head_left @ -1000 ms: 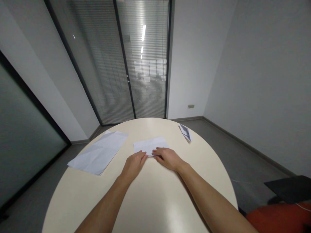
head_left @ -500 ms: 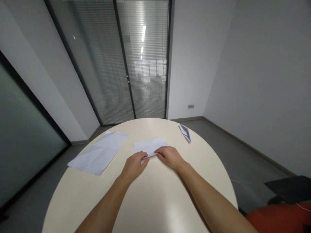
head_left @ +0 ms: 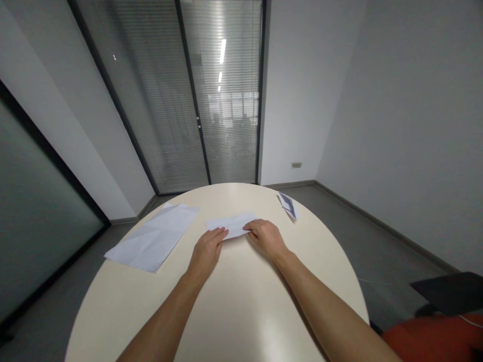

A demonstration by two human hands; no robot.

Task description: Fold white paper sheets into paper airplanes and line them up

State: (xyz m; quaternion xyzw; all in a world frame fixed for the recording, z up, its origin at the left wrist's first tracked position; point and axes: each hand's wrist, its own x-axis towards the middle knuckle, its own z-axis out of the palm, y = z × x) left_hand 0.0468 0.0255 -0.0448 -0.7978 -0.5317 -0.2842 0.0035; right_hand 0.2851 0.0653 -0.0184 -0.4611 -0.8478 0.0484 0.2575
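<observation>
A white sheet of paper (head_left: 234, 224), folded into a narrow strip, lies on the round cream table (head_left: 241, 301) ahead of me. My left hand (head_left: 208, 245) has its fingers on the near left edge of the paper. On the near right edge, my right hand (head_left: 266, 238) pinches the sheet with bent fingers. Both thumbs are mostly hidden under the hands. Between the two hands the paper's near edge shows as a straight line.
Several creased white sheets (head_left: 154, 239) lie at the table's left. A small folded paper (head_left: 288, 206) sits near the far right edge. Beyond the table stand glass doors (head_left: 226, 125) with blinds. A red chair (head_left: 426, 339) and a black flat object (head_left: 449, 291) are at lower right.
The near part of the paper has been folded further over, so the strip is narrower. My hands have spread slightly apart and moved a little away from me.
</observation>
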